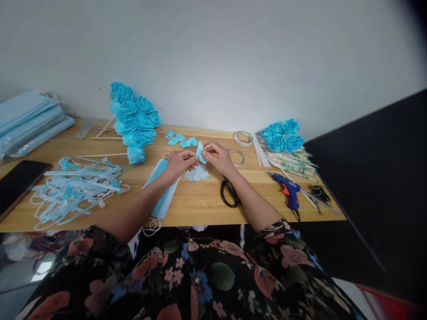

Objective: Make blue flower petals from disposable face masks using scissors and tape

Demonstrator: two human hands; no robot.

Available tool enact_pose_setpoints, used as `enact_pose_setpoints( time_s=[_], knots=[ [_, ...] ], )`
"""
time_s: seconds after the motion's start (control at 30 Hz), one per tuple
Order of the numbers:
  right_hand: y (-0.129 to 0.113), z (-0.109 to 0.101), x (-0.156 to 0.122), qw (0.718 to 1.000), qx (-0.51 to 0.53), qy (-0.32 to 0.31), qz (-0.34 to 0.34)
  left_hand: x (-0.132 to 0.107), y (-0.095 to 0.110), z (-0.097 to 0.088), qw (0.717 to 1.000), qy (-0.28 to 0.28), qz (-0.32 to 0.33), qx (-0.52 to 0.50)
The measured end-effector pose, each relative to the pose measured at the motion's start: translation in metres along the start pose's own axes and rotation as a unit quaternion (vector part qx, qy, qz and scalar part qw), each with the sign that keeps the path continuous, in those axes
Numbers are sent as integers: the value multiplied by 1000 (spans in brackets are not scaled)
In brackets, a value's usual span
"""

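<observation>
Between my two hands is a small folded piece of blue mask fabric (200, 153). My left hand (180, 165) pinches its lower left edge with thumb and forefinger. From the right, my right hand (218, 158) is closed on its other side. Right below them lies a stack of pale cut pieces (197, 173), partly covered by my fingers. Several blue cut petals (180, 140) are spread just behind my hands. A blue face mask (163, 191) rests under my left forearm, and black-handled scissors (229, 194) lie beside my right forearm, their blades mostly hidden.
Blue fabric roses on sticks (135, 118) stand left; more roses (283, 135) lie right on wrapped sticks. Cut mask strips (78, 189), a phone (23, 180) and packed masks (30, 120) fill the left. Tape rolls (243, 138) and a blue glue gun (291, 191) are on the right.
</observation>
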State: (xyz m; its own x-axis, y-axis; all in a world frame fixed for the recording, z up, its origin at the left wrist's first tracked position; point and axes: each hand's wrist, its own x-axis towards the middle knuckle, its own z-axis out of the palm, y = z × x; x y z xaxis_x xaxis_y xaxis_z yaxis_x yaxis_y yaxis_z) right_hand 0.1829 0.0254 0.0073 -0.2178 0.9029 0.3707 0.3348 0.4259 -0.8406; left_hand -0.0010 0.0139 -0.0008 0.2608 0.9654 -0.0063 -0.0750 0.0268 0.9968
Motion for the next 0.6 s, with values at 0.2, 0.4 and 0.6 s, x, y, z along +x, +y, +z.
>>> enact_pose_setpoints(
  time_s=[0.2,0.4,0.6],
  knots=[
    [6,1,0,993,96,-24,59,-1,1,-2,1000,-2,13,-5],
    [9,3,0,989,122,-68,55,0,-1,-2,1000,-7,9,26],
    [3,4,-2,995,68,-69,30,-1,-3,0,999,-22,-3,26]
  ],
)
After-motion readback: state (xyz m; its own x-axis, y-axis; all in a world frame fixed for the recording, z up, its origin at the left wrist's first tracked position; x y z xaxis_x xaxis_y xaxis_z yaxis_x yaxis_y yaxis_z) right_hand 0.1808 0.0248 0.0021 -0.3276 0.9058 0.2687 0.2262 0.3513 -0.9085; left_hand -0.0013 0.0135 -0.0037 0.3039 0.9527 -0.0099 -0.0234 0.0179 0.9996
